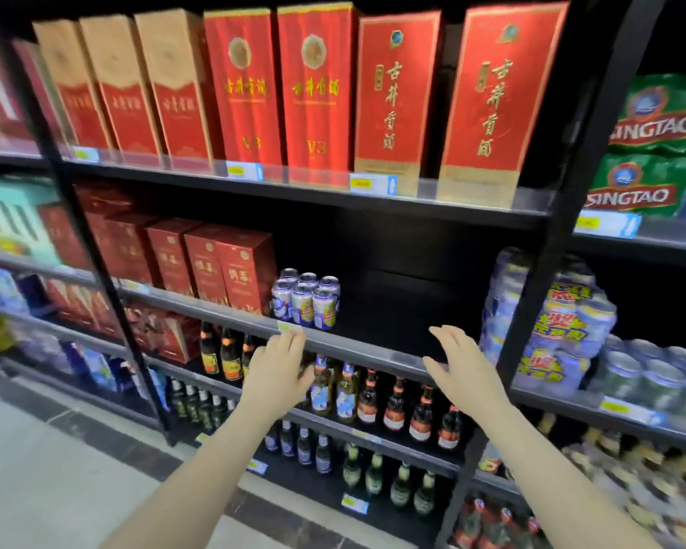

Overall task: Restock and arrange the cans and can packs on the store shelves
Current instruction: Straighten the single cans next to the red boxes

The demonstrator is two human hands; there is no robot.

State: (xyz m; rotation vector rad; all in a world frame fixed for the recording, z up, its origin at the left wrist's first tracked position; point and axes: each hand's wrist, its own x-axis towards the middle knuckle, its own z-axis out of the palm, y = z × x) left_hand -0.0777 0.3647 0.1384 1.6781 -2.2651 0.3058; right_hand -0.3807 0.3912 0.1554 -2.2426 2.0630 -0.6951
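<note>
Progress only partial, judging by the middle shelf point(373, 348): one six-pack of cans point(306, 298) placed near the front edge, just beside the red boxes point(214, 263) toward the left end, touching them or nearly so (hard to tell in the blur). Rest of that shelf bare and dark, from the pack across to the black upright point(547, 231) at the right end, so plenty of room left for more stock. Left hand point(278, 370) released, fingers spread, empty, raised in front of the shelf's front edge just below the pack. Right hand point(462, 366) likewise loose and empty, palm turned inward, fingertips near the front edge further right, before the bare stretch. Nothing gripped by either. Beyond the upright, wrapped can packs point(551, 322) stacked high at the left end of the neighbouring shelf, with lower packs point(650, 370) beside them toward the right; green beer packs point(650, 152) on the shelf above. Bottles point(393, 402) lined up on the shelf below, tall red cartons point(317, 89) on the top one, all seemingly in order. Likely remaining: fetching more packs, filling the empty stretch, squaring rows to the front edge. No loose stock visible near the hands, so source of the next pack unknown.
</note>
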